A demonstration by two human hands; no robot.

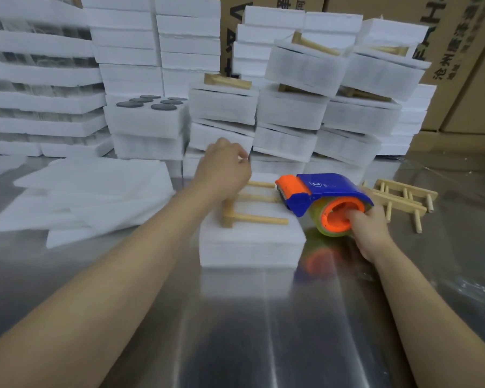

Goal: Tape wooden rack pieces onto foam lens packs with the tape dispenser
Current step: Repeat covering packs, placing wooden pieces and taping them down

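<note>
On a steel bench [263, 331] backed by stacked foam [294, 68], the tape dispenser [328, 189] is gripped by the right hand [371, 228], one finger hooked into its core. The left hand [221, 166] is held with fingers [235, 149] curled over the foam lens pack [249, 242] bearing the wooden rack piece [252, 219]; any hold cannot be told.

One tape dispenser [319, 191] is counted. Two hands are in view: the left hand [221, 169] and the right hand [371, 228]. One foam lens pack [249, 242] is recorded at the front, bearing one wooden rack piece [252, 219] on which three pegs are seen. In one open foam tray [146, 119], six dark round lenses [163, 107] are counted. Among the stacked packs [291, 113] behind, five more wooden pieces [227, 79] are visible. The loose rack pieces [401, 197] at the right overlap, so their number cannot be determined. The same applies to the foam sheets [90, 197] at the left.
</note>
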